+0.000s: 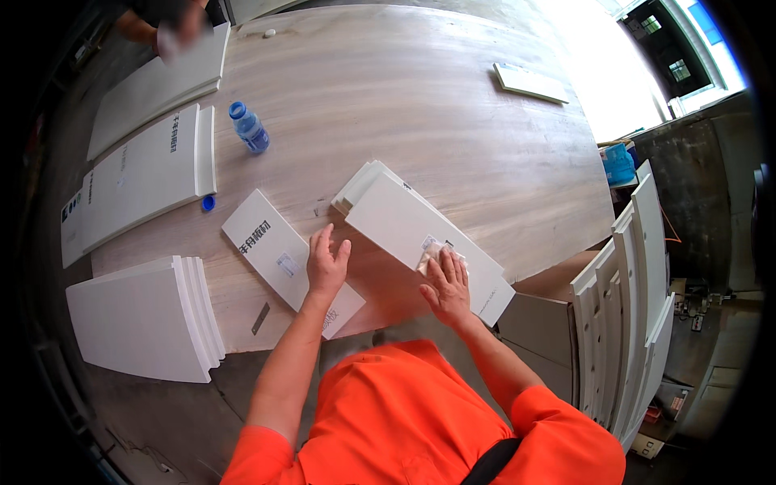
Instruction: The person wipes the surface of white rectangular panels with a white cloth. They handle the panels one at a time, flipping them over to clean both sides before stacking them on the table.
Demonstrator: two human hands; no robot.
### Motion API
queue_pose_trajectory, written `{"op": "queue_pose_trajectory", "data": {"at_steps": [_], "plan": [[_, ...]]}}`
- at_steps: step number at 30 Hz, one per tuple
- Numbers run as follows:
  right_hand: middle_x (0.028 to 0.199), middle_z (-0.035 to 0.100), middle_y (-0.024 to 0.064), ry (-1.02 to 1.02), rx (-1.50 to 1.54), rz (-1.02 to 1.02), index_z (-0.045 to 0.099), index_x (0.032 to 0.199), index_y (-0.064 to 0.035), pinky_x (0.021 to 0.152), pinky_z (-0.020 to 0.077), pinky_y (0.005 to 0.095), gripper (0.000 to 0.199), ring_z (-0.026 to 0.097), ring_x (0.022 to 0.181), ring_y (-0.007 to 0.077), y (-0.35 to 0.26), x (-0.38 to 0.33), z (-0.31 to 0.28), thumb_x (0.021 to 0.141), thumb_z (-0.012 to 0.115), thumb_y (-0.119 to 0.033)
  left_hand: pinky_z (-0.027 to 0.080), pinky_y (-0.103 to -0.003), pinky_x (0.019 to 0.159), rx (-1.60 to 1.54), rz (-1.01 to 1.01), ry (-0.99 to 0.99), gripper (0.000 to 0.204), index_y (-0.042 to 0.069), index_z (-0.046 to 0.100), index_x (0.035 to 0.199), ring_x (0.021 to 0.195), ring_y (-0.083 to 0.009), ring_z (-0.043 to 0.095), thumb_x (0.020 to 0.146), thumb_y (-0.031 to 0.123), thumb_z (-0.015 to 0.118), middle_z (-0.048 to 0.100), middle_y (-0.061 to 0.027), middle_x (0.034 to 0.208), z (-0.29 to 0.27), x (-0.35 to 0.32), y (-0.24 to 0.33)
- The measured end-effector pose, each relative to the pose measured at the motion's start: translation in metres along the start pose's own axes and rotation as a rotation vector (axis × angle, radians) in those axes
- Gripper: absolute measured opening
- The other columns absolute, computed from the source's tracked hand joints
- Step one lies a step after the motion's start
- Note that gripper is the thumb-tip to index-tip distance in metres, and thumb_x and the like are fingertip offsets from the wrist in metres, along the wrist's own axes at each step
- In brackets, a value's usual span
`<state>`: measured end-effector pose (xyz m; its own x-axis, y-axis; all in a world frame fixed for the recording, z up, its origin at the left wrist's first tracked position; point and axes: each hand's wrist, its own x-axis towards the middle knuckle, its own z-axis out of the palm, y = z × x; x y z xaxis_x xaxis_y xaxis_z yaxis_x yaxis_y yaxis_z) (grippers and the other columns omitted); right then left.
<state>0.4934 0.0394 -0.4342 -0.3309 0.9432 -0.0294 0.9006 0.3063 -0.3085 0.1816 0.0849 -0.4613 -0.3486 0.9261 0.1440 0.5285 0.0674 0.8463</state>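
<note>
Left hand lies flat, fingers spread, on a flat white box at the wooden table edge, pinning it, gripping nothing. Right hand presses a small clear plastic packet onto the white panel stack, palm down, fingers loose, not closed around it. Blue bottle and its cap sit well apart.

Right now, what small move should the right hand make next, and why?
Probably press and smooth the small clear packet down onto the white board. The right hand lies flat over the packet, and the left hand rests on the neighbouring labelled board, so nothing is gripped.
</note>
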Motion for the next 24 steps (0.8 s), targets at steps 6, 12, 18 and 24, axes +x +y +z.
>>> {"op": "queue_pose_trajectory", "data": {"at_steps": [6,12,18,24], "plan": [[0.168,0.028,0.02,0.046,-0.063,0.121,0.035,0.16,-0.0046,0.126,0.0143,0.0496,0.083,0.021,0.157,0.0372,0.004,0.109,0.017,0.101,0.048,-0.061,0.054,-0.029,0.09,-0.33,-0.311,-0.265,0.061,-0.002,0.049,0.148,0.108,-0.0168,0.066,0.093,0.006,0.074,0.068,-0.0125,0.127,0.049,0.031,-0.015],[0.166,0.03,0.023,0.065,0.101,-0.085,0.033,0.158,0.002,0.128,0.0184,0.046,0.085,0.024,0.156,0.0366,-0.054,0.233,0.029,0.101,0.049,-0.058,0.055,-0.027,0.09,-0.41,-0.559,-0.248,0.06,-0.007,0.049,0.147,0.103,-0.0142,0.067,0.092,-0.003,0.073,0.069,-0.0108,0.123,0.056,0.042,0.023],[0.164,0.034,0.0223,0.091,0.061,0.214,0.035,0.157,0.0034,0.128,0.0179,0.0472,0.088,0.029,0.155,0.0364,0.028,0.085,0.005,0.096,0.061,-0.054,0.055,-0.029,0.093,-0.534,-0.535,-0.133,0.054,-0.007,0.049,0.145,0.108,-0.0161,0.067,0.095,-0.004,0.07,0.068,-0.0116,0.126,0.056,0.033,0.014],[0.139,0.059,0.0269,0.402,0.175,0.634,0.049,0.146,0.006,0.109,0.046,0.0479,0.06,0.058,0.128,0.0435,0.098,-0.072,0.004,0.098,0.062,-0.028,0.058,-0.029,0.085,-0.45,-0.484,-0.186,0.049,-0.006,0.052,0.142,0.1,-0.015,0.068,0.096,0.001,0.07,0.07,-0.0106,0.121,0.061,0.037,0.019]]}}
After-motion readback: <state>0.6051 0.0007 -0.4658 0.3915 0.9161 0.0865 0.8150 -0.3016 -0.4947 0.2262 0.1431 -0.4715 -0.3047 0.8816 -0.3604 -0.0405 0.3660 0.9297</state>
